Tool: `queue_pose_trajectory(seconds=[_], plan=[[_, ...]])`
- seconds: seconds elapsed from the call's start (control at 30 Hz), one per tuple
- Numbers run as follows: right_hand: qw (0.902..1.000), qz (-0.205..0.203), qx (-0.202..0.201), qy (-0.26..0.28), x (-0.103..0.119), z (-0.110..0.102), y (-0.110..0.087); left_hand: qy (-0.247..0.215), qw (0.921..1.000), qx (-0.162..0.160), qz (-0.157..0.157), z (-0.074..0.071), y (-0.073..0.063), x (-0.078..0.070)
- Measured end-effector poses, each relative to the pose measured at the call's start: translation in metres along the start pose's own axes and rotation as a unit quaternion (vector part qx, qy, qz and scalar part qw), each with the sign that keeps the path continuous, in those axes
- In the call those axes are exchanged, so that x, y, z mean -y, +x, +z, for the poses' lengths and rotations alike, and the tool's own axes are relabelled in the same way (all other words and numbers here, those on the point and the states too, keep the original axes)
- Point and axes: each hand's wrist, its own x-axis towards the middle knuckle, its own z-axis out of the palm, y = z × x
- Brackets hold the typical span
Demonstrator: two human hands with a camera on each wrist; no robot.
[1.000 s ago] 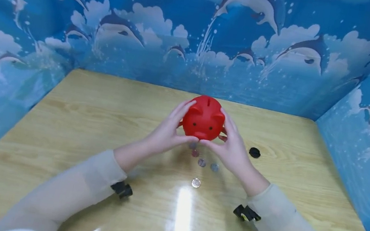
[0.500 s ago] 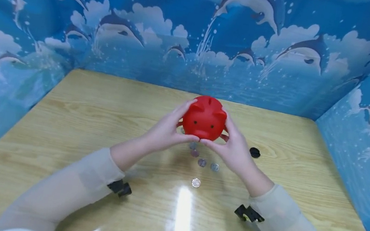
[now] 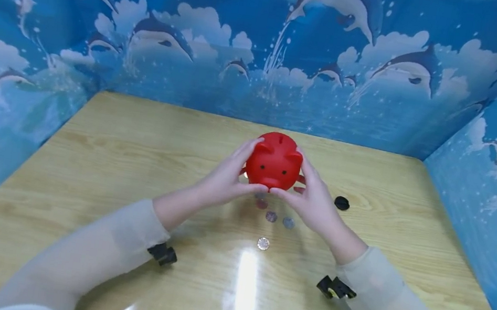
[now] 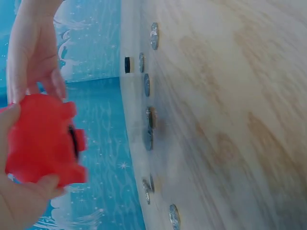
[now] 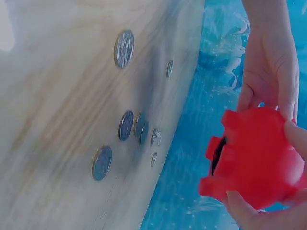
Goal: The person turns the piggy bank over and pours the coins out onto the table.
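A red piggy bank (image 3: 273,161) is held up off the table between both hands, its face toward me and a slot on top. On its left side, the left hand (image 3: 226,176) grips it with thumb in front and fingers round the side. The right hand (image 3: 314,196) grips the opposite side the same way, the thumb tips nearly meeting under the snout. A dark round opening (image 5: 218,155) shows in its underside in the right wrist view. Several coins lie below on the wood, among them a silver coin (image 3: 263,243) nearest me and another coin (image 3: 288,222) farther right.
A black round plug (image 3: 342,203) lies on the table (image 3: 133,160) to the right of the right hand. Blue dolphin-printed curtains (image 3: 258,82) border the table at the back and sides. Black wrist cameras sit at both cuffs.
The piggy bank shifts slightly up, then back down, with both hands keeping their grip. A coin edge now shows beside its left side, hidden a second ago. The loose coins stay about where they were.
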Motion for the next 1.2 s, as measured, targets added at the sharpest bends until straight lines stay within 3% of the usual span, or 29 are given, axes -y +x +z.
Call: queue_pose_trajectory(seconds=[0.1, 0.2, 0.27, 0.33, 0.4, 0.5, 0.73, 1.03, 1.2], plan=[[0.9943, -0.088, -0.050, -0.032, 0.002, 0.002, -0.002, 0.035, 0.9956, -0.034, 0.079, -0.002, -0.003, -0.002], [0.9728, -0.190, -0.114, -0.069, 0.005, 0.002, -0.004, 0.078, 0.9792, -0.082, 0.169, -0.004, -0.003, -0.007], [0.9659, -0.213, -0.127, -0.075, 0.006, 0.001, -0.005, 0.090, 0.9733, -0.093, 0.189, -0.005, -0.003, -0.010], [0.9810, -0.164, -0.094, -0.044, 0.008, 0.000, -0.005, 0.064, 0.9848, -0.069, 0.146, -0.005, -0.003, -0.012], [0.9954, -0.085, -0.043, -0.009, 0.008, -0.001, -0.005, 0.022, 0.9964, -0.031, 0.076, -0.004, -0.003, -0.012], [0.9998, 0.013, 0.009, 0.012, 0.009, -0.003, -0.004, -0.011, 0.9999, 0.001, -0.012, -0.002, -0.002, -0.011], [0.9998, 0.012, 0.014, 0.003, 0.006, -0.001, -0.002, -0.015, 0.9997, -0.013, -0.015, 0.001, -0.002, -0.006], [0.9976, 0.068, 0.013, -0.007, -0.005, 0.012, -0.008, -0.010, 0.9995, -0.016, -0.023, 0.010, -0.009, 0.007], [0.9982, 0.047, 0.001, -0.037, -0.012, 0.020, -0.014, 0.008, 0.9988, -0.024, -0.041, 0.016, -0.019, 0.009]])
